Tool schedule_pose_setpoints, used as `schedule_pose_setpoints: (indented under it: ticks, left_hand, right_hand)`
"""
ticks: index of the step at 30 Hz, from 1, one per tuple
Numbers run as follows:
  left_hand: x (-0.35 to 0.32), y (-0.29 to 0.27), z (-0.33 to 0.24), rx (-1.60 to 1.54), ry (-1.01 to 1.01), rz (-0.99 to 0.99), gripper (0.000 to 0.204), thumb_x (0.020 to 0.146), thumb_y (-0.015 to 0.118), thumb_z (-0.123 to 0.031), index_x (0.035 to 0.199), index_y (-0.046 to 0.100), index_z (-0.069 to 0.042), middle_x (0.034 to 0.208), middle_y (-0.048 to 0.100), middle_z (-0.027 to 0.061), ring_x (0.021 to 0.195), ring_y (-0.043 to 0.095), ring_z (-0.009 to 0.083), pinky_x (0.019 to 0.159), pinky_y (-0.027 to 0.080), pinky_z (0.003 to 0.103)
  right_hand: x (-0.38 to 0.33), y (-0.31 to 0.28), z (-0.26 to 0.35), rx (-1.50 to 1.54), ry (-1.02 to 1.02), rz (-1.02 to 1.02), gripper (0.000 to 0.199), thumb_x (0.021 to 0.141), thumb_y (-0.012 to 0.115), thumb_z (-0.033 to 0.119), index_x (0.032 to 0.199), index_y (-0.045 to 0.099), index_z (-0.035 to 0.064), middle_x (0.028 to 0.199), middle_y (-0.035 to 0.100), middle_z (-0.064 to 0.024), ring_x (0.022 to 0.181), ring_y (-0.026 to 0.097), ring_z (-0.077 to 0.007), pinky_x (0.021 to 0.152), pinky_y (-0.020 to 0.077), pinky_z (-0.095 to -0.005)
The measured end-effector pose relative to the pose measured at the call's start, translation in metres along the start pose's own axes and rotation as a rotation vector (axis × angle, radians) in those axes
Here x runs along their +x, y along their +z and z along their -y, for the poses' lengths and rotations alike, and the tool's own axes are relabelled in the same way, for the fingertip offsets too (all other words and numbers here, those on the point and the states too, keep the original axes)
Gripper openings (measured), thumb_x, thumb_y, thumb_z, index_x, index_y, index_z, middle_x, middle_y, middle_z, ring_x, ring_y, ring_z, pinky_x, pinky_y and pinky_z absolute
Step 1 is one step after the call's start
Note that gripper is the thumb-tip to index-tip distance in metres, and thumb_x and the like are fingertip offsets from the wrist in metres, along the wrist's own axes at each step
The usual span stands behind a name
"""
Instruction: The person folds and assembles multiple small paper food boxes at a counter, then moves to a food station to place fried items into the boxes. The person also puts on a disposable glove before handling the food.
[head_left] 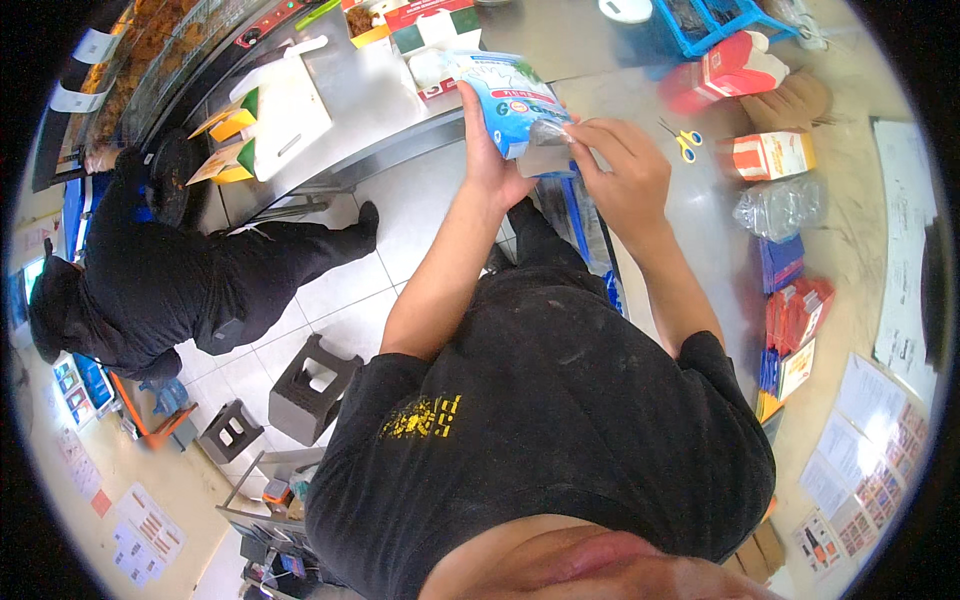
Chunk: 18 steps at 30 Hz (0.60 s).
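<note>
At upper centre, a blue-and-white pouch [510, 100] is gripped by the left hand [492, 160]; its corner is pinched by the right hand [625, 170]. It is best kept upright, the corner pulled steadily.

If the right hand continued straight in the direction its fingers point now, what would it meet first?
The right hand points leftward, and its fingertips already pinch the lower corner of the blue and white plastic bag that the left hand holds up. So the bag comes first; beyond it probably the left palm, though depth is unclear.
</note>
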<state>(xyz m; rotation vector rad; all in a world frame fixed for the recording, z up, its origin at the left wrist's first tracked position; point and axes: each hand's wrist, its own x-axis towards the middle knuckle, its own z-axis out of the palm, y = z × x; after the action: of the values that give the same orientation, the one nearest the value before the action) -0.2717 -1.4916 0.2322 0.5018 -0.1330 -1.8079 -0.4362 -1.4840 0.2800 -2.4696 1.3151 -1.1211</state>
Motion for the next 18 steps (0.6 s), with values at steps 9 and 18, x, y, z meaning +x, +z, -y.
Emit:
schedule_pose_setpoints:
  ticks: [9, 18]
  left_hand:
    - [0.002, -0.003, 0.01, -0.126, -0.054, -0.057, 0.081, 0.092, 0.052, -0.067, 0.144, 0.047, -0.005, 0.133, 0.06, 0.0212, 0.125, 0.058, 0.0376, 0.107, 0.043, 0.057]
    - [0.213, -0.057, 0.008, 0.161, -0.226, -0.042, 0.046, 0.09, 0.064, -0.013, 0.133, 0.053, 0.0, 0.125, 0.065, 0.0201, 0.119, 0.063, 0.0348, 0.106, 0.049, 0.054]
  right_hand:
    - [0.012, -0.056, -0.07, 1.354, 0.669, -0.692, 0.018, 0.104, 0.052, 0.014, 0.115, 0.056, 0.0006, 0.125, 0.066, -0.0206, 0.105, 0.068, -0.0296, 0.098, 0.0542, -0.0447]
    - [-0.035, -0.053, -0.198, 0.532, 0.79, -0.706, 0.033, 0.107, 0.051, 0.028, 0.12, 0.063, 0.0009, 0.112, 0.066, -0.0102, 0.102, 0.064, -0.0194, 0.088, 0.0528, -0.0342]
